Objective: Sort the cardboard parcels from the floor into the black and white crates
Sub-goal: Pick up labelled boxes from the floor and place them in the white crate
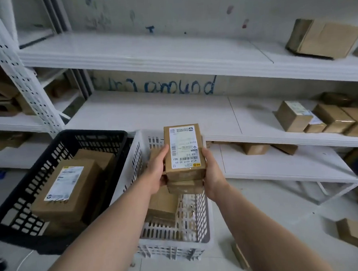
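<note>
The white shelves carry some brown parcels at the right, and on the wall behind them blue handwriting reads "around". On the floor stands the black crate. Inside it lie several cardboard parcels, and the top one has a white label that is too blurred to read. Just beside it, the white crate also holds parcels. Above the white crate, a small parcel with a label showing "D519" and a barcode sits on a second parcel. The left hand and the right hand grip this pair at its sides.
</note>
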The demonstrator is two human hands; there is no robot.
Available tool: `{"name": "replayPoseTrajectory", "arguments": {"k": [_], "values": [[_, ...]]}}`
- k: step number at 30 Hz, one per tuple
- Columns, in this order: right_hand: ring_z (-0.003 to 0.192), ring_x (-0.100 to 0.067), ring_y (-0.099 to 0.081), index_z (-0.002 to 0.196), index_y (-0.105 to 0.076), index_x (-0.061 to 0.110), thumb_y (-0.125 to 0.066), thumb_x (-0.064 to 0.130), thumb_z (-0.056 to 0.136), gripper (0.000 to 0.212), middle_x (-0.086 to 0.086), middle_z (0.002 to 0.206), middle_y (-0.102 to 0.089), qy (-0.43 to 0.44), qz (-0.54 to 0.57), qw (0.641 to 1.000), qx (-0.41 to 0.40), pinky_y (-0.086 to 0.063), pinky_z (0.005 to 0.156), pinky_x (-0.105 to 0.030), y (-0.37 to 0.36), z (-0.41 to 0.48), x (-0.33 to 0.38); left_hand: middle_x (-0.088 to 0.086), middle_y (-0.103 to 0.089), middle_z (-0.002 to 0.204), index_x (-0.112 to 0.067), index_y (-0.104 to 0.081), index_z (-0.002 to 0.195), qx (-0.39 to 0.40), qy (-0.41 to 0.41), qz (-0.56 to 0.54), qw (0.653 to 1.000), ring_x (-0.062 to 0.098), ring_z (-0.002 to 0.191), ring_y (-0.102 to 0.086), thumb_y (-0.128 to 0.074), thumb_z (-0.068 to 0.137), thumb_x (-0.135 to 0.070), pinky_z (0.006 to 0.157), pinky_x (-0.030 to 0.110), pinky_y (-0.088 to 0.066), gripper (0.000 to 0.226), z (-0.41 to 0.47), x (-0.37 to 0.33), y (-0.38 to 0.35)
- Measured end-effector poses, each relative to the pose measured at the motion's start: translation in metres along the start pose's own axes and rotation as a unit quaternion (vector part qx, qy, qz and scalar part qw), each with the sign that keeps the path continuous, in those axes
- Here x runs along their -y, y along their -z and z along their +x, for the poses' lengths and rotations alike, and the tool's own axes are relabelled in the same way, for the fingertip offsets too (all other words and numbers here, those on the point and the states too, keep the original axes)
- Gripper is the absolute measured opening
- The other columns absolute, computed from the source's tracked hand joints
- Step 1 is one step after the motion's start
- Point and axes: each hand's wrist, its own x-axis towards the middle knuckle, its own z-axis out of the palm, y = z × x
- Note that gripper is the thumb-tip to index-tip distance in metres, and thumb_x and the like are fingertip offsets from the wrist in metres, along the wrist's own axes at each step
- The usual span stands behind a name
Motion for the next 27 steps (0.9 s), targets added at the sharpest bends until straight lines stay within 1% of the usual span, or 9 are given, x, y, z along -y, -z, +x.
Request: {"name": "replayPoseTrajectory", "arguments": {"k": [3, 7, 10, 14, 17, 19, 21, 23, 27], "values": [[0.100, -0.026, -0.071, 0.111, -0.073, 0.024, -0.034, 0.062, 0.095, 0.057, -0.005, 0.104, -0.076, -0.014, 0.002, 1.000, -0.010, -0.050, 0.099, -0.045, -0.005, 0.037, -0.003, 0.007, -0.074, 0.107, -0.026, -0.070, 0.111, -0.010, 0.022, -0.002, 1.000, 0.030, 0.104, -0.066, -0.047, 0.085, -0.070, 0.097, 0.048, -0.048, 0.056, 0.034, -0.004, 0.002], [0.093, -0.023, -0.071, 0.103, -0.073, 0.028, -0.032, 0.061, 0.096, 0.052, -0.001, 0.099, -0.077, -0.015, -0.014, 0.999, -0.030, -0.054, 0.082, -0.036, -0.014, 0.072, -0.008, 0.002, -0.075, 0.105, -0.028, -0.071, 0.111, -0.032, 0.039, 0.019, 0.999, 0.027, 0.106, -0.066, -0.049, 0.074, -0.079, 0.104, 0.050, -0.042, 0.067, 0.085, 0.003, 0.009], [0.087, -0.027, -0.072, 0.101, -0.073, 0.029, -0.035, 0.061, 0.096, 0.050, -0.004, 0.097, -0.076, -0.018, -0.017, 0.998, -0.063, -0.057, 0.085, -0.047, -0.017, 0.097, -0.017, 0.000, -0.076, 0.101, -0.028, -0.072, 0.107, -0.043, 0.066, 0.050, 0.996, 0.025, 0.106, -0.066, -0.047, 0.064, -0.085, 0.104, 0.050, -0.040, 0.076, 0.124, 0.014, 0.016], [0.095, -0.033, -0.071, 0.108, -0.071, 0.026, -0.034, 0.056, 0.098, 0.049, -0.007, 0.104, -0.075, -0.026, 0.007, 0.996, -0.085, -0.055, 0.087, -0.055, -0.015, 0.130, -0.024, 0.002, -0.076, 0.098, -0.024, -0.072, 0.093, -0.044, 0.083, 0.088, 0.992, 0.026, 0.107, -0.064, -0.045, 0.079, -0.078, 0.108, 0.049, -0.038, 0.062, 0.153, 0.004, 0.014], [0.094, -0.034, -0.069, 0.115, -0.069, 0.019, -0.035, 0.058, 0.096, 0.055, -0.012, 0.107, -0.073, -0.041, 0.038, 0.993, -0.107, -0.059, 0.077, -0.054, -0.013, 0.153, -0.031, 0.009, -0.070, 0.115, -0.026, -0.066, 0.085, -0.018, 0.102, 0.113, 0.988, 0.029, 0.117, -0.059, -0.039, 0.095, -0.062, 0.113, 0.048, -0.033, 0.046, 0.173, -0.003, 0.012], [0.087, -0.032, -0.071, 0.113, -0.070, 0.016, -0.036, 0.054, 0.098, 0.054, -0.014, 0.103, -0.074, -0.057, 0.062, 0.989, -0.124, -0.058, 0.076, -0.055, -0.013, 0.167, -0.037, 0.011, -0.063, 0.130, -0.024, -0.068, 0.101, 0.009, 0.124, 0.148, 0.981, 0.028, 0.128, -0.051, -0.031, 0.097, -0.062, 0.116, 0.046, -0.025, 0.053, 0.189, -0.003, 0.014], [0.097, -0.037, -0.069, 0.113, -0.072, 0.014, -0.037, 0.052, 0.096, 0.054, -0.015, 0.106, -0.073, -0.072, 0.076, 0.986, -0.133, -0.052, 0.089, -0.060, -0.014, 0.181, -0.045, 0.011, -0.059, 0.135, -0.022, -0.066, 0.109, 0.021, 0.131, 0.174, 0.976, 0.029, 0.132, -0.046, -0.028, 0.098, -0.061, 0.117, 0.045, -0.021, 0.056, 0.204, -0.001, 0.019], [0.107, -0.042, -0.065, 0.116, -0.071, 0.011, -0.038, 0.050, 0.095, 0.055, -0.018, 0.110, -0.072, -0.083, 0.092, 0.983, -0.139, -0.049, 0.095, -0.057, -0.017, 0.191, -0.052, 0.011, -0.060, 0.134, -0.022, -0.067, 0.107, 0.022, 0.137, 0.191, 0.972, 0.029, 0.130, -0.047, -0.027, 0.100, -0.058, 0.117, 0.048, -0.021, 0.054, 0.218, 0.002, 0.024], [0.103, -0.038, -0.068, 0.115, -0.069, 0.008, -0.033, 0.046, 0.098, 0.055, -0.017, 0.108, -0.072, -0.098, 0.095, 0.980, -0.145, -0.051, 0.093, -0.057, -0.017, 0.207, -0.068, 0.010, -0.058, 0.137, -0.015, -0.059, 0.131, 0.048, 0.150, 0.254, 0.954, 0.028, 0.131, -0.048, -0.021, 0.105, -0.047, 0.113, 0.040, -0.026, 0.056, 0.232, 0.004, 0.027]]}}
